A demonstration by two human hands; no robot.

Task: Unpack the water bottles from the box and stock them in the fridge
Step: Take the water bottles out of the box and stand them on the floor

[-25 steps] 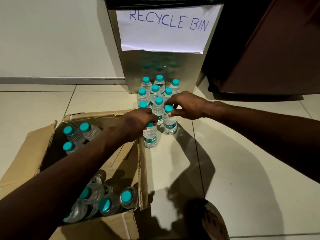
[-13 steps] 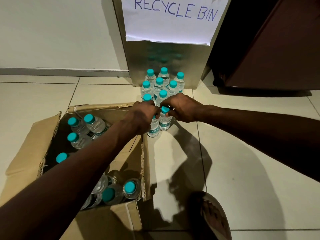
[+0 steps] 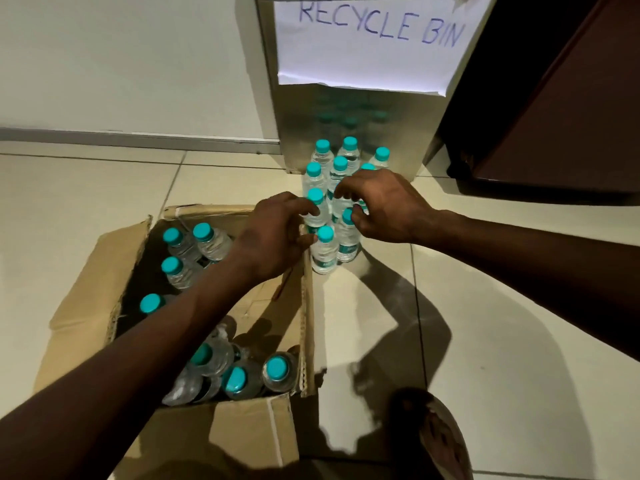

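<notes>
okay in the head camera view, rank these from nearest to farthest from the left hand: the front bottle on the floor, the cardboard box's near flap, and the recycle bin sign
1. Front bottle: just right of the left hand, by its fingertips.
2. Recycle bin sign: up on the bin, beyond the bottle cluster.
3. Cardboard box's near flap: bottom of view, toward the person.

Sign and flap are fairly close to call.

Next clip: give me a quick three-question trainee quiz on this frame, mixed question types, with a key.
1. True or false: every water bottle is already out of the cardboard box.
2. Multiple choice: the upright bottle cluster on the floor stands directly in front of
A. the bin bearing the paper sign
B. an open fridge shelf
C. a chair
3. Fill in: the caps on the bottles are ____ in colour.

Key: 1. False, several bottles lie in the box, under the left hand and arm. 2. A. 3. Teal; the right hand hovers among them.
</notes>
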